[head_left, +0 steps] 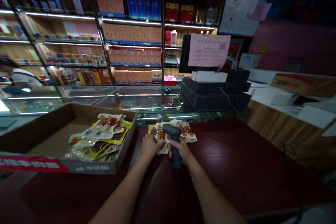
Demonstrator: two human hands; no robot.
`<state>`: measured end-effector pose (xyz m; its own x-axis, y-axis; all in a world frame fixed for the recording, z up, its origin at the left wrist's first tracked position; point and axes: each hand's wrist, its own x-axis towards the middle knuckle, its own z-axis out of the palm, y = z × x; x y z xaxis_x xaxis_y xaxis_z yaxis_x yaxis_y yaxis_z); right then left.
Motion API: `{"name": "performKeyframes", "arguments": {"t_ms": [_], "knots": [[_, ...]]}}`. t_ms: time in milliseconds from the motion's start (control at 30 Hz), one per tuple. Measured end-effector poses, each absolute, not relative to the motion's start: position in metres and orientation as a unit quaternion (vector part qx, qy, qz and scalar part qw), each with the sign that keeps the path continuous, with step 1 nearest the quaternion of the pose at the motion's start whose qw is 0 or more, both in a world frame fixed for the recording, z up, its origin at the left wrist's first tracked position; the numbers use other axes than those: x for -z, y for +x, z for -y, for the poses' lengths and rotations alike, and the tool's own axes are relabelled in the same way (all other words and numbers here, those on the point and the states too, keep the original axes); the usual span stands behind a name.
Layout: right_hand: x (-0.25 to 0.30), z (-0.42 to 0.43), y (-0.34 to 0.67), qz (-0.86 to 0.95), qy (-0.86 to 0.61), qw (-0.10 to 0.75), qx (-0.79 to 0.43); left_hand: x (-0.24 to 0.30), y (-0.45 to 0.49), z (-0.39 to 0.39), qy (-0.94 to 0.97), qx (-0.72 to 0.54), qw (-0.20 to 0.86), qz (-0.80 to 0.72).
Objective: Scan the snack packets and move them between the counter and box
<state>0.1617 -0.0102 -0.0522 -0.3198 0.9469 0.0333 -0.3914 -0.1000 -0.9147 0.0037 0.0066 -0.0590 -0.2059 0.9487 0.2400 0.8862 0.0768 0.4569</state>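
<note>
My right hand (183,149) is wrapped around the handle of a dark grey barcode scanner (175,157), its head tipped toward the left. My left hand (151,146) grips the near left edge of a clear snack packet (162,133) with reddish-brown food inside, on the dark red table. Part of that packet is hidden behind the scanner. Beside it, to the right, another similar packet (187,130) lies on the table, partly overlapped. An open cardboard box (96,168) to my left holds several loose packets (105,136), some with yellow edges, heaped at its right side.
Behind the table (220,168) stand glass display cases (141,103) and a black checkout machine (215,94) with a pink notice (208,50). Shelves of boxed goods (132,35) line the back wall. Another person (25,77) is at the far left. A brown carton (304,84) rests at the right.
</note>
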Motion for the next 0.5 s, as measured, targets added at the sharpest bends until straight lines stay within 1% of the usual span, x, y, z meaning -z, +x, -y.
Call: {"name": "performKeyframes", "arguments": {"t_ms": [67,133,267,333,400,433,500], "knots": [[0.051,0.012,0.160,0.456,-0.316,0.492,-0.671,0.064,0.002,-0.006,0.633,-0.285,0.080,-0.715],[0.050,0.014,0.160,0.457,-0.316,0.491,-0.671,0.069,-0.004,-0.007,0.615,-0.352,0.134,-0.693],[0.050,0.017,0.159,0.460,-0.312,0.487,-0.674,0.080,-0.023,-0.018,0.485,-0.533,0.291,-0.629],[0.051,0.018,0.158,0.463,-0.312,0.477,-0.679,0.084,-0.030,-0.023,0.411,-0.587,0.382,-0.583],[0.051,0.020,0.156,0.471,-0.313,0.462,-0.683,0.086,-0.035,-0.027,0.349,-0.615,0.459,-0.537],[0.052,0.021,0.155,0.477,-0.313,0.452,-0.686,0.087,-0.035,-0.028,0.330,-0.629,0.479,-0.516],[0.052,0.023,0.153,0.493,-0.306,0.431,-0.691,0.086,-0.036,-0.028,0.317,-0.658,0.483,-0.482]]}}
